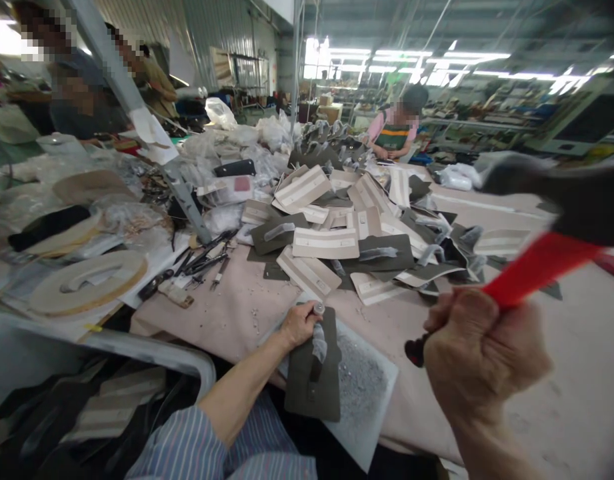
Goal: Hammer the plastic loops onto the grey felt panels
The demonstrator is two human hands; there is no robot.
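Observation:
My right hand (487,347) is raised at the right, wrapped round the red handle of a hammer (547,267). Its dark head is blurred near the right edge. My left hand (301,325) is closed, pinching a short metal punch (319,308) upright with its round top showing. The tip of the punch is hidden by my fingers. Beneath it lies a dark grey-green panel (299,373) with a plastic-wrapped carry handle (319,343). That panel rests partly on a pale, worn slab (369,373) at the table's near edge.
Piled panels with handles (327,243) cover the table beyond my hands. Hand tools (201,260) lie left of centre, near a slanted metal post (179,190). Tape rolls (89,280) and plastic bags sit farther left. A co-worker (397,130) is across the table; more people stand upper left.

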